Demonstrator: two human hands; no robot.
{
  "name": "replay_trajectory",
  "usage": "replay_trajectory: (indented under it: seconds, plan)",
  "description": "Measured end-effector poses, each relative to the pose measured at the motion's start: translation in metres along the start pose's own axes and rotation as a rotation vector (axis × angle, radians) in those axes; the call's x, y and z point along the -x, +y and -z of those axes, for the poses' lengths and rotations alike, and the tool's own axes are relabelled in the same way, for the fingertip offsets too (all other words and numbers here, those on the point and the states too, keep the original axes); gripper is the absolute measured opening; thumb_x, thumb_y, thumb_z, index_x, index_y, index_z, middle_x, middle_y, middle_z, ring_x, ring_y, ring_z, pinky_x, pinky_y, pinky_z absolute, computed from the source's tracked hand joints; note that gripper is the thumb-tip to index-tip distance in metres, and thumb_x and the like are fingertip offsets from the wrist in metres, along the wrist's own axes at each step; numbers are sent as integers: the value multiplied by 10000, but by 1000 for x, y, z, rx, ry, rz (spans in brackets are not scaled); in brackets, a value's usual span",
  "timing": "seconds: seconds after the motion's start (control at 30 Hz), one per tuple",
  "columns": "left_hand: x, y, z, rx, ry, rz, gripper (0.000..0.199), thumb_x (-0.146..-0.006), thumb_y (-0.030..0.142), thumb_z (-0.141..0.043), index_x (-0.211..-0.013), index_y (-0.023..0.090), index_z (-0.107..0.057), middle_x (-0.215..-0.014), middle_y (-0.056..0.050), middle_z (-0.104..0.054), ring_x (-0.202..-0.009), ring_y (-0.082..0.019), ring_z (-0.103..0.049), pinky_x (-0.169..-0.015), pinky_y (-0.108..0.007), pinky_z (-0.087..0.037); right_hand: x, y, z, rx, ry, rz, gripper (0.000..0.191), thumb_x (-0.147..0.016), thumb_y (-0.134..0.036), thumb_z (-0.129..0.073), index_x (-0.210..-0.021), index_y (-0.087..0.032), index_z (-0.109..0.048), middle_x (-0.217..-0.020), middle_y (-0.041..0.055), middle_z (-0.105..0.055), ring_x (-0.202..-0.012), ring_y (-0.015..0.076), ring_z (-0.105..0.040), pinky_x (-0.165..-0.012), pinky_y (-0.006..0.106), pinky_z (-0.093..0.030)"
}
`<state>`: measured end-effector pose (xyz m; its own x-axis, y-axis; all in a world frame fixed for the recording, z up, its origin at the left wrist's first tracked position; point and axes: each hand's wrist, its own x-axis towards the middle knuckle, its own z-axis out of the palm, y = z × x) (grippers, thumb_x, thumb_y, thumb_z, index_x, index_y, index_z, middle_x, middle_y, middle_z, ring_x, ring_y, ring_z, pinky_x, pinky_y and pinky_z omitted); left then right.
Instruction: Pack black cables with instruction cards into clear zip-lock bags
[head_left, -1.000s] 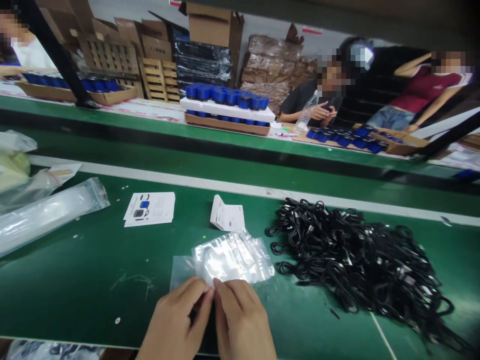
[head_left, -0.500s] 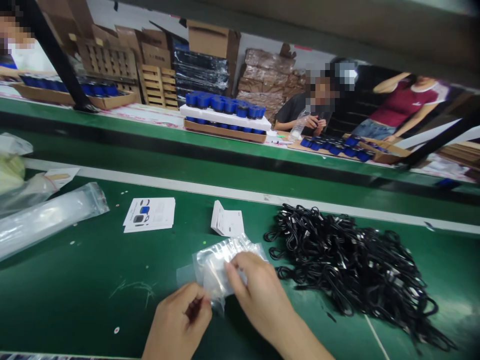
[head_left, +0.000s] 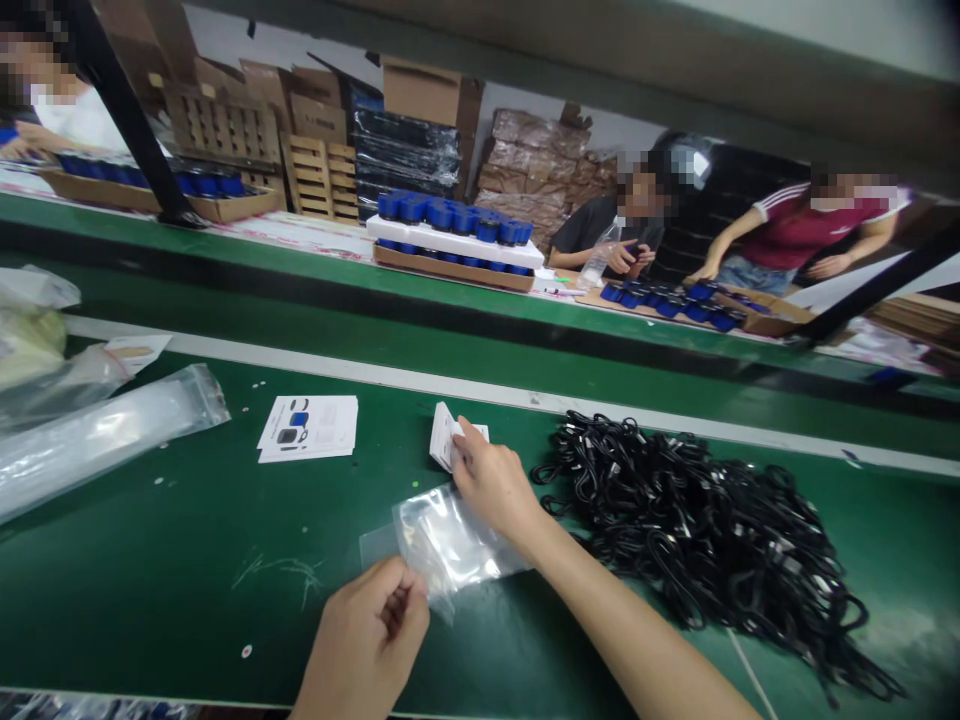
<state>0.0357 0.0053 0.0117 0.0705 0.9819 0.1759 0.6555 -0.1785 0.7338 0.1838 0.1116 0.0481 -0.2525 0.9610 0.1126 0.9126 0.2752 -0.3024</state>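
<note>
My right hand (head_left: 491, 485) reaches forward to a folded white leaflet (head_left: 452, 437), its fingertips pinching the leaflet's edge. A clear zip bag (head_left: 450, 540) lies on the green workbench (head_left: 172, 570) below that hand. My left hand (head_left: 367, 635) is at the near side, its fingers pinched together at the bag's lower corner. A thin clear film (head_left: 379, 548) sticks out from under the bag's left side.
A heap of black coiled cables (head_left: 697, 530) lies just right of the bag. Printed cards (head_left: 307, 428) and long clear bags (head_left: 97, 445) are to the left. Beyond a raised green rail, blue-capped items sit on a white tray (head_left: 454, 245), with co-workers (head_left: 817, 225) farther back.
My right hand has left the bag and moved forward onto the leaflet. The bag now lies flat on the bench, and my left hand has shifted slightly left.
</note>
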Motion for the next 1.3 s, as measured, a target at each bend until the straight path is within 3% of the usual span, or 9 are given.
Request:
replay_trajectory:
  seconds: [0.3,0.47,0.6,0.7,0.8,0.93,1.1,1.2,1.3]
  plan:
    - [-3,0,6,36,-109,51,323,-870,327,-445,-574,220,-374,-492,63,-452,-431,-92,-468,-419,-172,-340,5,-6,-3,25,65,-17,551,-798,-93,-491,-1347,-69,-452,-853,117,-749,-675,258,-696,-660,320,-468]
    - [-5,4,9,188,-70,208,351,-882,416,-426,-598,215,-473,-498,47,-541,-451,-113,-552,-457,-190,-428,15,3,13,-49,181,-130,246,-866,-126,-463,-975,-142,-683,-721,99,-737,-672,263,-694,-645,340,-494]
    - [-15,4,17,483,9,453,347,-849,505,-476,-738,191,-576,-612,1,-683,-521,-145,-648,-514,-233,-522,57,-1,27,-361,278,-17,159,-892,-220,-514,-845,-193,-664,-1168,124,-662,-1142,259,-577,-911,406,-474]
    - [-22,0,22,628,34,545,368,-809,533,-518,-853,176,-590,-702,-14,-709,-571,-170,-682,-533,-278,-577,92,-12,14,-680,195,-44,141,-860,-236,-576,-749,-193,-651,-1373,148,-499,-1267,303,-463,-944,486,-457]
    - [-25,-2,24,638,71,551,326,-802,503,-533,-824,181,-585,-724,-4,-698,-610,-175,-680,-507,-272,-587,109,-22,-12,-1071,32,-124,110,-851,-242,-582,-932,-197,-642,-1320,164,-528,-1045,254,-637,-809,401,-552]
    - [-24,-1,26,607,77,513,295,-810,454,-535,-713,179,-583,-593,19,-654,-537,-153,-648,-502,-255,-573,107,-26,-31,-1455,-25,-293,157,-817,-316,-639,-864,-214,-528,-737,-5,-620,-548,112,-597,-475,199,-502]
    - [-21,4,28,471,78,392,377,-860,437,-463,-606,180,-570,-537,-4,-659,-499,-141,-641,-507,-236,-545,108,-29,-18,-1092,399,-226,209,-788,-165,-634,-961,-233,-539,-687,-42,-548,-577,114,-552,-549,217,-475]
    - [-18,11,26,408,76,316,316,-858,401,-456,-630,201,-545,-530,21,-636,-492,-132,-622,-493,-213,-515,113,-34,-11,-861,485,8,153,-811,-76,-559,-784,-224,-584,-702,-12,-577,-636,129,-583,-574,225,-463]
    - [-15,18,24,271,51,211,223,-835,349,-477,-662,217,-526,-528,45,-616,-490,-128,-606,-472,-192,-470,114,-37,-12,-817,485,140,211,-819,-55,-533,-908,-226,-619,-798,29,-628,-711,153,-628,-599,240,-497]
